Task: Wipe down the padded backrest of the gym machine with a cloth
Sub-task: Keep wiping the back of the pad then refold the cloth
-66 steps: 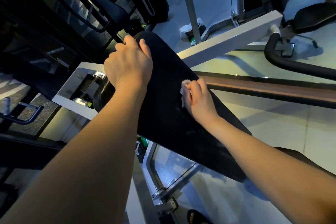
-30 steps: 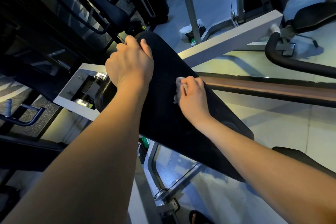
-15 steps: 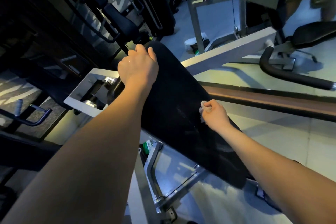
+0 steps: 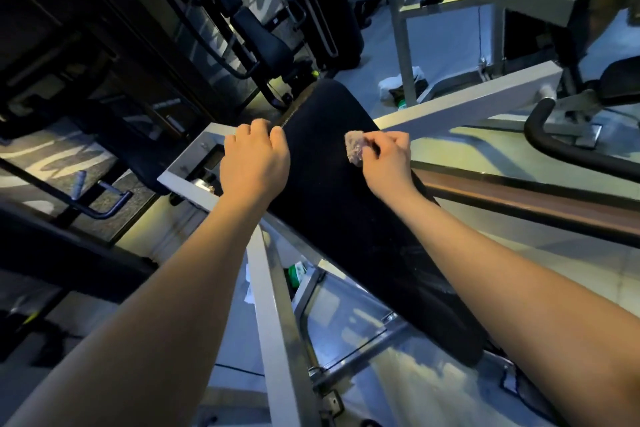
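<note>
Here, the long black padded backrest point(image 4: 346, 218) slopes away from the viewer; the left hand point(image 4: 254, 163) curls over its far-left edge, steadying it, while the right hand point(image 4: 388, 163) pinches a small bunched cloth point(image 4: 354, 148), seemingly touching the pad's upper right, best flattened for broader, firmer strokes.

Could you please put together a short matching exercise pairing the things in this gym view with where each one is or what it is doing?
Column one:
1. left hand
2. small pale crumpled cloth
3. black padded backrest
4. white square metal beam

Column two:
A. slopes away between the two forearms
B. pinched in the right hand
C. curled over the pad's left edge
D. runs off to the right behind the pad

Pairs: 1-C, 2-B, 3-A, 4-D
</note>
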